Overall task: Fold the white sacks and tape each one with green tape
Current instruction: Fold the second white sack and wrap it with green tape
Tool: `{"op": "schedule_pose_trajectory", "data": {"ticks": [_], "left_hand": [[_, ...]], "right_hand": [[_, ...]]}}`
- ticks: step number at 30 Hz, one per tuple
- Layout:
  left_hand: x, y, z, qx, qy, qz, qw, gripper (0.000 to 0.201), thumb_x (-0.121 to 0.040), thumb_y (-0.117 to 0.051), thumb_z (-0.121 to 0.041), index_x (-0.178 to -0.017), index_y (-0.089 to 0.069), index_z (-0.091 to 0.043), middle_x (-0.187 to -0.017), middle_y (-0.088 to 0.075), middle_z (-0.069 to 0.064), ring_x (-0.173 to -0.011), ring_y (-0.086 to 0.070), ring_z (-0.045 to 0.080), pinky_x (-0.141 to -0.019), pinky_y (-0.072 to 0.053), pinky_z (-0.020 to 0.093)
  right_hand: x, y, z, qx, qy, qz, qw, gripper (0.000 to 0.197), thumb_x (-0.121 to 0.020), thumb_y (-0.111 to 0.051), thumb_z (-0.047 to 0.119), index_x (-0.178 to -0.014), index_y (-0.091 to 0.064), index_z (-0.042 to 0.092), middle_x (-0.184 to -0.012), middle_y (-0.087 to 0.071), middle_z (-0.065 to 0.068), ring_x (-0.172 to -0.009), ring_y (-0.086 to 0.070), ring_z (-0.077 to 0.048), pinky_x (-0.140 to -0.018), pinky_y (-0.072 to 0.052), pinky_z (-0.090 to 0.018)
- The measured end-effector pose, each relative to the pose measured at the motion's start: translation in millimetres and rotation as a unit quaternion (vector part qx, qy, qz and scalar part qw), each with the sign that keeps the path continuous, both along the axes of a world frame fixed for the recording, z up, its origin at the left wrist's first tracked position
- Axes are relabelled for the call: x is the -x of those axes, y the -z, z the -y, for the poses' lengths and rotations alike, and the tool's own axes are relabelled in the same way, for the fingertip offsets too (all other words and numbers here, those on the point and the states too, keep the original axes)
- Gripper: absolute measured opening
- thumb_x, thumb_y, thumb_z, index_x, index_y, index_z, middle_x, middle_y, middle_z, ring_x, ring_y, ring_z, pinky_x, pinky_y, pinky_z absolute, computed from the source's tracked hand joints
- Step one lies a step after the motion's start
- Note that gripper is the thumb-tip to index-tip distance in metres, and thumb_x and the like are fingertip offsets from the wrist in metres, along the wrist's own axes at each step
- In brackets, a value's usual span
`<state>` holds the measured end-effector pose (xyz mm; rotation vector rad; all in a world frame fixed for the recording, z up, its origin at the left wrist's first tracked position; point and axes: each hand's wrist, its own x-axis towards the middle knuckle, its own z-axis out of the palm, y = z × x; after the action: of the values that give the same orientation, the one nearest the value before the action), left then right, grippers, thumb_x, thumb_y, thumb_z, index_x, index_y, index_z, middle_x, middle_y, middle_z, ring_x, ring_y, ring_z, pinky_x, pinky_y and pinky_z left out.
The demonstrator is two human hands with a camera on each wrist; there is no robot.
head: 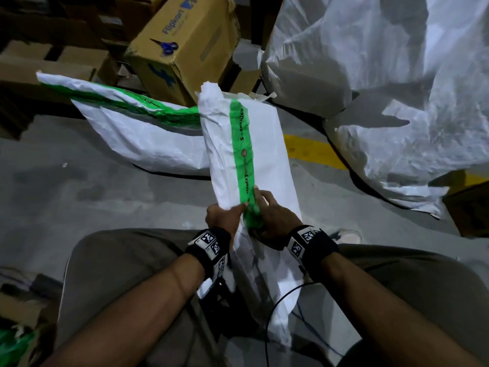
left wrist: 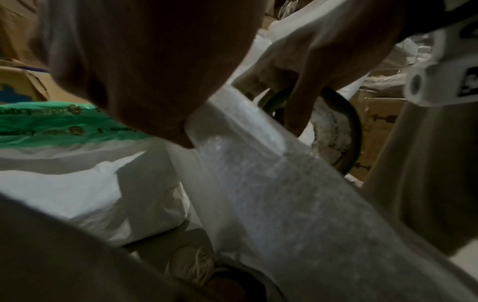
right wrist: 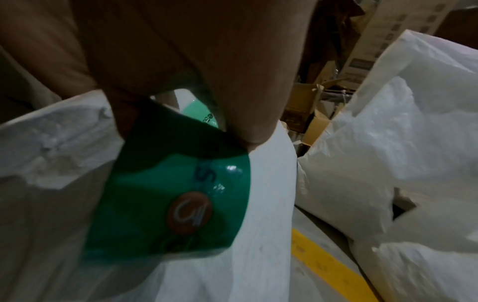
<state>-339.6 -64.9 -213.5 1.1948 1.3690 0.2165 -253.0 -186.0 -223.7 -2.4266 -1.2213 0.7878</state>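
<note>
At far left, a finished taped sack (head: 137, 133) lies on the floor (head: 105, 202), touching the far end of the one I am working. Next, my left hand (head: 225, 217) grips the near left edge of the folded sack (head: 264, 160), fingers curled round the fold. The sack extends away from my lap between my knees. The green tape (head: 242, 154) runs lengthwise down its centre. My right hand (head: 274, 218) is closed on the tape at the near end; the tape roll (left wrist: 333, 130) shows in the left wrist view under that hand's fingers.

Handling assessment: the woven sack appears light, soft and springy, so the fold likely reopens if released. Hold at the folded edge. The tape is thin and prone to wrinkling; keep it taut. A loose sack pile (head: 397, 88) stands at right.
</note>
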Motion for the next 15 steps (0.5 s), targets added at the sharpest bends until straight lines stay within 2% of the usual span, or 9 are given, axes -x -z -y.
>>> {"op": "schedule_pose_trajectory", "data": {"ticks": [2,5,7,11,13,15], "left_hand": [[-5,-1,-4,-0.015,-0.004,-0.003,1.000,0.043,-0.051,-0.093,-0.024,-0.086,-0.077,-0.006,-0.080,-0.076,0.006,-0.074,-0.074,0.022,-0.071,-0.063,0.043],[-12,-1,-11,-0.011,-0.009,0.055,0.998,0.037,-0.047,-0.092,-0.015,-0.079,-0.076,-0.003,-0.079,-0.077,0.009,-0.073,-0.075,0.024,-0.068,-0.063,0.050],[-17,-5,-16,-0.008,-0.018,0.070,0.997,0.038,-0.044,-0.091,-0.016,-0.075,-0.075,-0.002,-0.084,-0.077,0.013,-0.070,-0.071,0.021,-0.068,-0.062,0.052],[-22,-13,-24,0.015,-0.037,0.089,0.995,0.027,-0.053,-0.089,0.000,-0.075,-0.074,-0.003,-0.084,-0.077,0.012,-0.072,-0.070,0.021,-0.072,-0.062,0.053],[-23,-13,-27,0.036,-0.039,0.108,0.993,0.025,-0.056,-0.087,0.006,-0.076,-0.074,-0.001,-0.082,-0.076,0.012,-0.078,-0.074,0.027,-0.074,-0.061,0.054],[-26,-20,-27,0.043,-0.041,0.112,0.992,0.022,-0.059,-0.085,0.009,-0.072,-0.070,0.000,-0.077,-0.075,0.011,-0.074,-0.073,0.026,-0.070,-0.062,0.047]], "right_hand": [[1,-1,2,-0.026,0.042,-0.006,0.999,0.099,-0.081,-0.074,0.034,-0.158,-0.015,0.012,-0.145,-0.031,-0.011,-0.092,-0.065,-0.041,-0.072,-0.054,-0.043],[-2,0,9,-0.052,0.108,0.014,0.993,0.082,-0.076,-0.073,0.042,-0.146,-0.036,0.018,-0.129,-0.043,-0.009,-0.100,-0.062,-0.039,-0.080,-0.054,-0.047],[-4,5,20,-0.099,0.127,0.014,0.987,0.074,-0.075,-0.071,0.050,-0.137,-0.041,0.023,-0.120,-0.048,-0.005,-0.104,-0.057,-0.033,-0.081,-0.053,-0.047],[-7,10,43,-0.174,0.114,-0.064,0.976,0.069,-0.076,-0.062,0.054,-0.136,-0.042,0.027,-0.124,-0.048,-0.005,-0.108,-0.050,-0.022,-0.090,-0.049,-0.040],[-10,3,47,-0.168,0.112,-0.076,0.976,0.066,-0.074,-0.055,0.051,-0.137,-0.043,0.034,-0.120,-0.052,-0.005,-0.103,-0.052,-0.022,-0.085,-0.047,-0.037],[-16,-5,50,-0.134,0.092,-0.077,0.984,0.069,-0.069,-0.055,0.043,-0.138,-0.048,0.040,-0.107,-0.057,-0.004,-0.094,-0.055,-0.024,-0.075,-0.042,-0.032]]}}
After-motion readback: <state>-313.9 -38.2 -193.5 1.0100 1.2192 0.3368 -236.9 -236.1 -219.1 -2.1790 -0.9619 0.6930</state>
